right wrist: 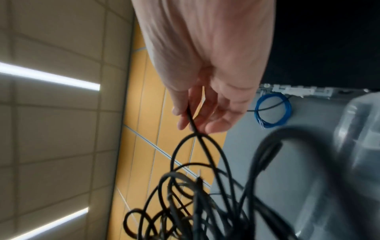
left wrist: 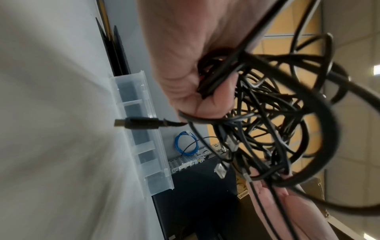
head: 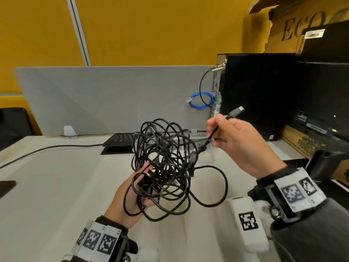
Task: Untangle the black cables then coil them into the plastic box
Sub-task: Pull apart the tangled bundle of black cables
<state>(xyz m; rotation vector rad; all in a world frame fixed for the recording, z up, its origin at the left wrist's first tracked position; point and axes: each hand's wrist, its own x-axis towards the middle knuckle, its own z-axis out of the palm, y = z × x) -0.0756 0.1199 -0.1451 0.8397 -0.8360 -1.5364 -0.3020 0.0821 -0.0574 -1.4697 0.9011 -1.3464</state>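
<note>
Tangled black cables (head: 164,163): bundle above the tabletop (head: 56,186), gripped in your left hand (head: 130,197). Your right hand (head: 239,140) fingers pinch one plug end. Clear plastic box (left wrist: 144,138): behind, by the keyboard.

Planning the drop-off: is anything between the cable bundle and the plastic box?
Nothing visible. The tangled cables hang in the left hand, the right hand pinching one end; the plastic box lies open just behind them.
</note>
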